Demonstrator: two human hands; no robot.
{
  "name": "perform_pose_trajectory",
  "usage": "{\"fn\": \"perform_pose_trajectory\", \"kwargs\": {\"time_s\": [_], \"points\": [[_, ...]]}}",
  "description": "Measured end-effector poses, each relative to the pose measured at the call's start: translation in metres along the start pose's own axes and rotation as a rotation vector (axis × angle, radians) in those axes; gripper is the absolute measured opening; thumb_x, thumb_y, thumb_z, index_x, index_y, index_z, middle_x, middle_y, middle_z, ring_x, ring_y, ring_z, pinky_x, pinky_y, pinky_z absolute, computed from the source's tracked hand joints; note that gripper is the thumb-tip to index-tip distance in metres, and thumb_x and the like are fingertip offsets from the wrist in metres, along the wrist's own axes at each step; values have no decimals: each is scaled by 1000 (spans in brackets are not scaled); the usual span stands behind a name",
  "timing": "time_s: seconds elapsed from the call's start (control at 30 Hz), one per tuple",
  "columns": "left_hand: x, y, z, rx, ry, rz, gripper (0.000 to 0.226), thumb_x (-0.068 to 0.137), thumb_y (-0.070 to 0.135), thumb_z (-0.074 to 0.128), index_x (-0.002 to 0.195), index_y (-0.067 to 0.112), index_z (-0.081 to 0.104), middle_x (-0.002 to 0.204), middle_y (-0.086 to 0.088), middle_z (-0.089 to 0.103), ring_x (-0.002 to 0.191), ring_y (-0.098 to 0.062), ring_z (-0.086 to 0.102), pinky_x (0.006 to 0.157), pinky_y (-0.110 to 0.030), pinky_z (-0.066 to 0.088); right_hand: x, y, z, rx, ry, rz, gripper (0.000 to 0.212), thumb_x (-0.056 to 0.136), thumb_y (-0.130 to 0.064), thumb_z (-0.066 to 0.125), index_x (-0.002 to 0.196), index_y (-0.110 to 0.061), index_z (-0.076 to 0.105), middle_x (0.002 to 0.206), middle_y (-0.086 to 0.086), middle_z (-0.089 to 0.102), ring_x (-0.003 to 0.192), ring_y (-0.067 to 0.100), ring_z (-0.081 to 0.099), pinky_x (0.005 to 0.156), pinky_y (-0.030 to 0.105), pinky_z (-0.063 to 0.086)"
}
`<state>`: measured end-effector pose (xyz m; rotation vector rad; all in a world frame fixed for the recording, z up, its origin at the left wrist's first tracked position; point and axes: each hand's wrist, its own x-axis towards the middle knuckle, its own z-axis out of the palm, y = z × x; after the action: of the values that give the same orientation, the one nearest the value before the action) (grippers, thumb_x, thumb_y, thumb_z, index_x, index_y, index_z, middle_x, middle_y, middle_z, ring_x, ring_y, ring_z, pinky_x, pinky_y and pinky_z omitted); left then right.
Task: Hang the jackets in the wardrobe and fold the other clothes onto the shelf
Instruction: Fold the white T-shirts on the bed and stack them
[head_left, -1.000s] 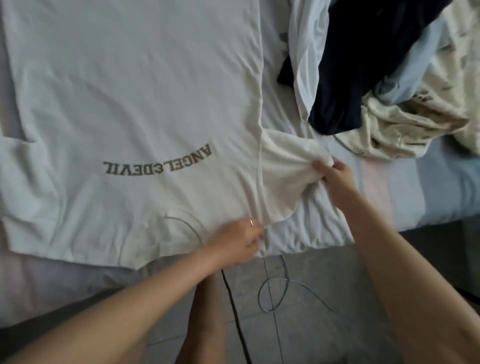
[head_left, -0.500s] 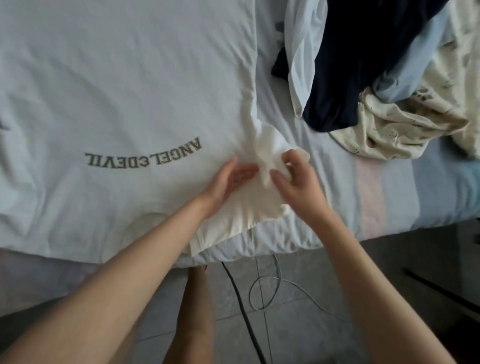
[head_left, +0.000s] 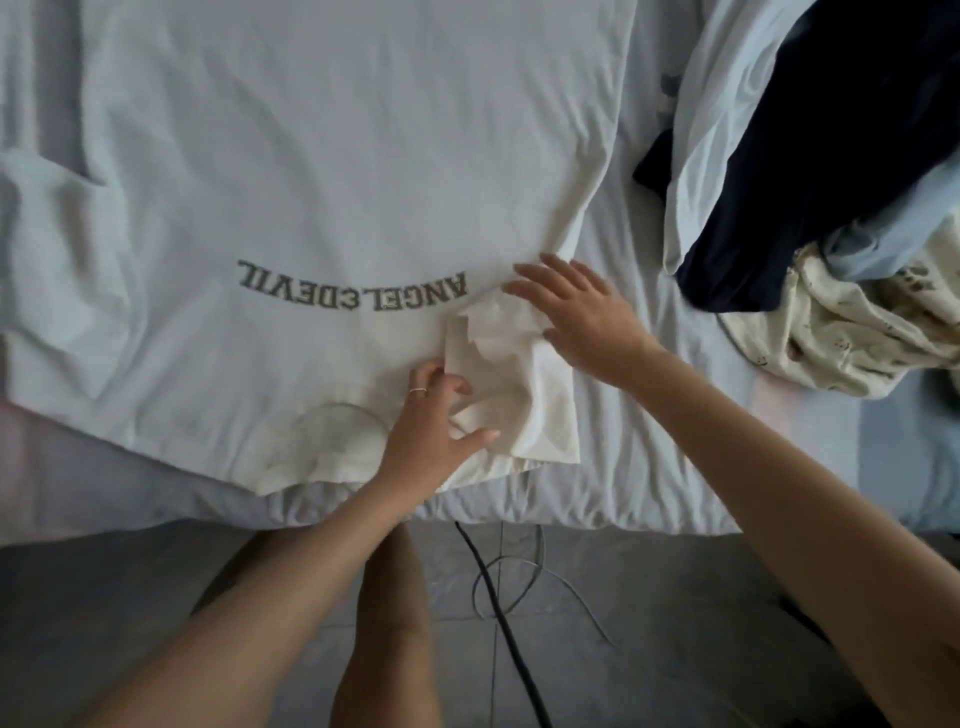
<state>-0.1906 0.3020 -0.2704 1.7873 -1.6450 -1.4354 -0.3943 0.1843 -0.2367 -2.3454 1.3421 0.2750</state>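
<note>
A white T-shirt (head_left: 322, 171) with grey lettering lies spread flat on the bed, its neck toward me. Its right sleeve (head_left: 511, 384) is folded inward over the body and lies crumpled. My left hand (head_left: 434, 421) rests on the near part of that sleeve beside the collar, fingers loosely bent, thumb out. My right hand (head_left: 576, 312) lies flat with straight fingers on the sleeve's far edge, pressing it down onto the shirt.
A heap of clothes sits at the right: a navy garment (head_left: 810, 156), a pale blue one (head_left: 893, 228) and a cream printed one (head_left: 841, 332). The bed (head_left: 675, 467) ends just before me. Cables (head_left: 509, 587) lie on the tiled floor beside my leg.
The right sleeve, stretched out to the side a second ago, has been folded over onto the shirt body. Both hands let go of their pinch and now lie on it.
</note>
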Motion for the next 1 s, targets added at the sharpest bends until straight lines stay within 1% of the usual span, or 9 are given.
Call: {"fn": "perform_pose_trajectory", "kwargs": {"time_s": [0.13,0.3,0.43,0.6,0.73,0.8,0.87,0.93,1.0], "points": [[-6,2,16,55,145,-27,57,70,25,82,117,12,53,132,-3,38,95,-11,53,70,-26,48,31,-7,3,13,-123,-95,60,78,-16,74,133,-22,52,135,4,51,126,28,47,104,39,33],[1,4,16,176,73,-99,21,75,23,77,87,14,63,130,-3,40,89,-19,58,70,-35,52,58,0,-1,-36,-106,-88,14,82,-24,69,93,-17,67,107,3,63,104,27,55,92,37,32],[-6,6,0,-90,33,0,17,78,26,62,89,14,62,103,2,45,82,-11,49,74,-28,48,66,15,-15,401,-156,201,7,88,-14,63,95,-13,61,90,4,64,87,22,59,80,30,42],[-12,6,-44,-271,177,56,11,75,22,53,86,20,54,104,8,47,92,-3,49,74,-13,40,67,33,-26,712,-152,376,27,92,-8,58,77,-29,50,75,-7,54,69,7,47,71,24,38],[3,-3,-60,-358,225,-46,19,70,5,45,84,1,57,99,0,49,89,-12,50,75,-12,39,75,23,-32,849,-64,449,24,94,-6,56,78,-23,50,70,-4,52,55,-1,43,55,12,34],[8,-15,-64,-292,205,-102,25,69,12,45,90,5,56,98,-1,48,88,-16,50,76,-23,44,79,19,-26,781,-24,497,19,94,-8,55,81,-22,53,69,-6,52,59,4,44,55,13,36],[12,-26,-64,-123,125,-140,26,71,26,48,91,11,55,96,2,49,81,-17,51,72,-36,46,81,17,-20,627,-25,523,8,92,-18,56,89,-25,57,73,-9,55,69,9,50,68,21,44],[15,-29,-62,-36,120,-163,25,76,38,53,86,15,53,85,4,50,70,-14,49,61,-33,42,83,10,-20,459,-96,480,13,89,-35,60,101,-29,59,86,-11,58,86,12,53,86,30,43],[18,-24,-60,-81,185,-185,22,84,36,61,79,17,49,70,5,46,60,-11,44,54,-27,35,86,0,-23,371,-134,435,31,87,-40,63,113,-24,60,97,-11,55,91,10,49,87,26,40]]}}
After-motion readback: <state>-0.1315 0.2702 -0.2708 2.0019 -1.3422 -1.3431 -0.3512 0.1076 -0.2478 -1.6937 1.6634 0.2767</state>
